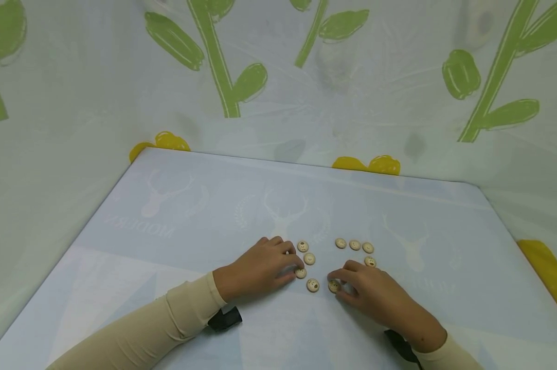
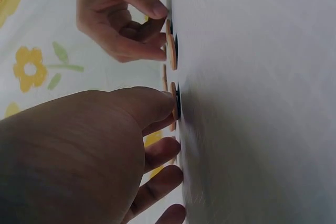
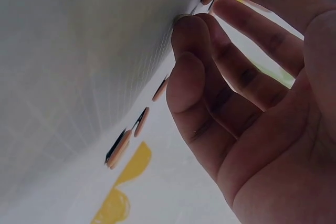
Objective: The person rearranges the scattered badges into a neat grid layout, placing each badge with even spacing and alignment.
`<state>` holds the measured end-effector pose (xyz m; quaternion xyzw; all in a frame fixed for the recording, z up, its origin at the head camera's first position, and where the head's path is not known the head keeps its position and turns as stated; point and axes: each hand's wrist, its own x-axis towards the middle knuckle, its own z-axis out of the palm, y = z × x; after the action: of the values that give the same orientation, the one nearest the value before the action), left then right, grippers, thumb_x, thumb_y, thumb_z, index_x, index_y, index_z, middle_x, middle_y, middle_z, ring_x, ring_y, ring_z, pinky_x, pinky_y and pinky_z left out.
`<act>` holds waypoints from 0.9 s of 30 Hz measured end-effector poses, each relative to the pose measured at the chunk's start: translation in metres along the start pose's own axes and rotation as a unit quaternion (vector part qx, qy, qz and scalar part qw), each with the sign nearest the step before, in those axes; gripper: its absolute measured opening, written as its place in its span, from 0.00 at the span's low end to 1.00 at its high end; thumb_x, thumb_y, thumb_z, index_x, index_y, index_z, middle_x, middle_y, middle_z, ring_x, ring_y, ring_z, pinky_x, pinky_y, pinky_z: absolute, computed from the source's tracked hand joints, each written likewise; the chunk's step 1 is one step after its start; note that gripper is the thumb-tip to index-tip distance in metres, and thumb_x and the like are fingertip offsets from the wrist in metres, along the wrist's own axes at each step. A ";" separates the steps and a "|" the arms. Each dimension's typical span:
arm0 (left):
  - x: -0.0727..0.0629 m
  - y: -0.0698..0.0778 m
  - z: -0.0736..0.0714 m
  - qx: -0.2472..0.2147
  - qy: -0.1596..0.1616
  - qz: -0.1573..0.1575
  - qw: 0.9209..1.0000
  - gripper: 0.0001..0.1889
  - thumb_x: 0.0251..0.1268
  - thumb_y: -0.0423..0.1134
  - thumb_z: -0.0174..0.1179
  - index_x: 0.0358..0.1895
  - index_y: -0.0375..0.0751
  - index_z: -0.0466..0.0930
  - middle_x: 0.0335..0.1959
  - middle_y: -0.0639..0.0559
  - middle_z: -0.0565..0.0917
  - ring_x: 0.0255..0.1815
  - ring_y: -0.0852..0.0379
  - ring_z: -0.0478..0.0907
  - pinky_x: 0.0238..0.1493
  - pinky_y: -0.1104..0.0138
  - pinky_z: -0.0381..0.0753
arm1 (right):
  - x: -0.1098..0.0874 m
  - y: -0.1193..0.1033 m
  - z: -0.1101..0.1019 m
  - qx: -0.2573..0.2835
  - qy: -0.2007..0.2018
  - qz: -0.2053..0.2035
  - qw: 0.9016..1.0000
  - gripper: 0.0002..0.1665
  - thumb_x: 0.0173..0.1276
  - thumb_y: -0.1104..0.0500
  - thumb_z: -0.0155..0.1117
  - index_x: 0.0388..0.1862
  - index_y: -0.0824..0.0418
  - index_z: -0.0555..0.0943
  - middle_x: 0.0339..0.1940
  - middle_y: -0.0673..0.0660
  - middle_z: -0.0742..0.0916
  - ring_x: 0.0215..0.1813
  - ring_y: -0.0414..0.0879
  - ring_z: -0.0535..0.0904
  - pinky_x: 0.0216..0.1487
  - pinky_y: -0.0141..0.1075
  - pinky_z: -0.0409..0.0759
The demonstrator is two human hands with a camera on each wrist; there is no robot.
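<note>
Small round wooden discs with printed faces lie on the table in two curved groups. My left hand pinches one wooden disc between thumb and index finger at the left group; its edge shows in the left wrist view. Just above that one are two more discs, the nearer a plain-faced disc. My right hand holds another disc by its edges with thumb and index finger, low against the table. Between the two hands sits a disc with a dark mark, touched by neither.
A row of three discs, its middle disc among them, lies beyond my right hand, with one more disc close to the knuckles. The pale patterned table ends at a wall covering with green plants. Black wrist straps sit under both forearms.
</note>
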<state>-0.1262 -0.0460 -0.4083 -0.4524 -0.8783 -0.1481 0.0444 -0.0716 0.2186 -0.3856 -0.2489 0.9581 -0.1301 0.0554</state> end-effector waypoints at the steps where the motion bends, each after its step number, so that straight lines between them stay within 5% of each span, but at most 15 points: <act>1: 0.000 0.000 0.000 0.000 0.000 0.000 1.000 0.09 0.69 0.48 0.63 0.49 0.58 0.86 0.47 0.57 0.84 0.50 0.58 0.78 0.47 0.61 0.77 | 0.000 0.000 0.000 0.000 -0.001 0.001 1.000 0.15 0.58 0.56 0.77 0.46 0.48 0.87 0.35 0.42 0.82 0.30 0.30 0.71 0.30 0.28 0.73; 27: 0.001 0.000 0.001 -0.001 -0.005 -0.002 1.000 0.09 0.69 0.48 0.63 0.49 0.58 0.86 0.47 0.58 0.84 0.50 0.58 0.78 0.47 0.61 0.77 | 0.000 -0.003 0.001 0.001 0.001 0.009 1.000 0.11 0.60 0.56 0.76 0.42 0.48 0.89 0.32 0.41 0.79 0.26 0.29 0.67 0.26 0.25 0.69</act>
<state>-0.1270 -0.0449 -0.4093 -0.4513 -0.8794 -0.1467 0.0392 -0.0699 0.2159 -0.3858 -0.2401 0.9602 -0.1311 0.0559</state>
